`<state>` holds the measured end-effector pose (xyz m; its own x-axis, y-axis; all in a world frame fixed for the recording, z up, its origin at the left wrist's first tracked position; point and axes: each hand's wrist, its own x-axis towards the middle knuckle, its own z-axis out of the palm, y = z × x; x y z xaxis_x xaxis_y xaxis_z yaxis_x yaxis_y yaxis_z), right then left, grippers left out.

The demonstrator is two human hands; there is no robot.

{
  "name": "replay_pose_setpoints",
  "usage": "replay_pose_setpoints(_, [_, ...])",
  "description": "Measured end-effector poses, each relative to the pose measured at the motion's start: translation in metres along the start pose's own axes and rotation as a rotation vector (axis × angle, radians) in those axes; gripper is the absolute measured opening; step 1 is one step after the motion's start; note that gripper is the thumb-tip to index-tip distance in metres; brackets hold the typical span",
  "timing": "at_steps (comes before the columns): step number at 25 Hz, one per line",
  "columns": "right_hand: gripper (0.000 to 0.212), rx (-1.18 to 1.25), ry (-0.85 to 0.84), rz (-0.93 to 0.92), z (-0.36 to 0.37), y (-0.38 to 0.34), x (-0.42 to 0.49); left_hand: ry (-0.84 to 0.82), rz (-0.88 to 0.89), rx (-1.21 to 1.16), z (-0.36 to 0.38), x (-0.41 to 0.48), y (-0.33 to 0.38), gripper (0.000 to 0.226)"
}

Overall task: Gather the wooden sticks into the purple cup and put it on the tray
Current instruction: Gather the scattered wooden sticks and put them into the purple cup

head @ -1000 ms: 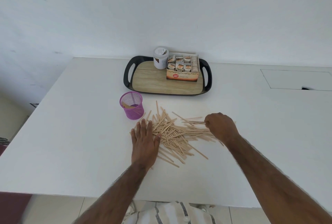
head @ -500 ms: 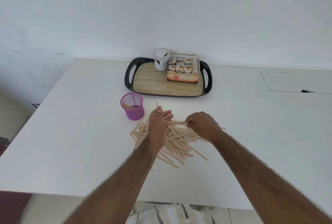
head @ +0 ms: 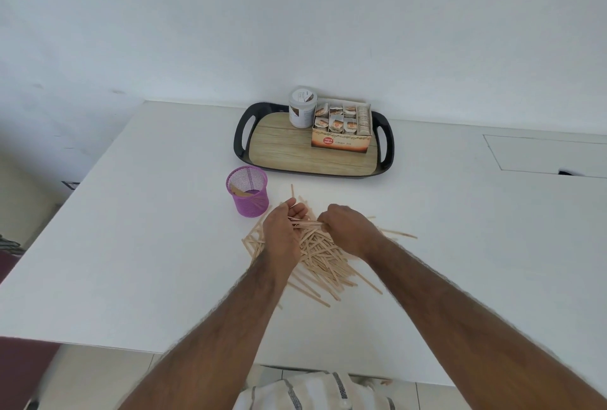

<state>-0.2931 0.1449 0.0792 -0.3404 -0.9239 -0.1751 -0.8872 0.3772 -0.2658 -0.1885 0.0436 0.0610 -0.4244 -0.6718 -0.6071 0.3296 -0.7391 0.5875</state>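
Wooden sticks [head: 322, 261] lie heaped on the white table [head: 131, 245], just right of the purple cup [head: 248, 193], which stands upright near the tray [head: 289, 153] with a few sticks inside. I see the left hand [head: 281, 235] curled round one end of a small bundle above the heap, the right hand [head: 348, 232] pinching the other end. A jar [head: 302, 107] and a box [head: 341, 133] sit on the tray
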Motion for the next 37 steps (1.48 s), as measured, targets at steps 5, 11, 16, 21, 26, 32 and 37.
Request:
replay_pose_setpoints(5, [0.041, -0.076, 0.038, -0.116, 0.003, -0.01, 0.001, -0.038, 0.07, 0.176, 0.001, -0.006, -0.003, 0.03])
replay_pose_setpoints(11, [0.031, -0.128, 0.08, -0.11, -0.002, -0.008, 0.003, -0.141, 0.062, 0.188, 0.017, -0.016, 0.005, 0.048])
replay_pose_setpoints(16, [0.014, 0.629, 0.308, 0.159, -0.033, -0.001, 0.005, -0.103, -0.05, 0.032, 0.017, -0.011, 0.002, 0.052])
replay_pose_setpoints(21, [0.015, 1.583, 0.577, 0.302, -0.059, -0.008, 0.013, -0.163, -0.263, -0.012, 0.012, -0.027, -0.027, 0.067])
replay_pose_setpoints(26, [0.03, 1.857, 0.632, 0.333, -0.064, -0.014, 0.018, -0.212, -0.311, -0.143, 0.028, -0.034, -0.028, 0.07])
replay_pose_setpoints(32, [0.037, 2.0, 0.759, 0.352, -0.073, -0.025, 0.019, -0.25, -0.251, -0.21, 0.043, -0.042, -0.021, 0.058])
replay_pose_setpoints(37, [0.041, 1.999, 0.743, 0.327, -0.076, -0.052, 0.017, -0.337, -0.279, -0.331, 0.063, -0.049, -0.007, 0.054])
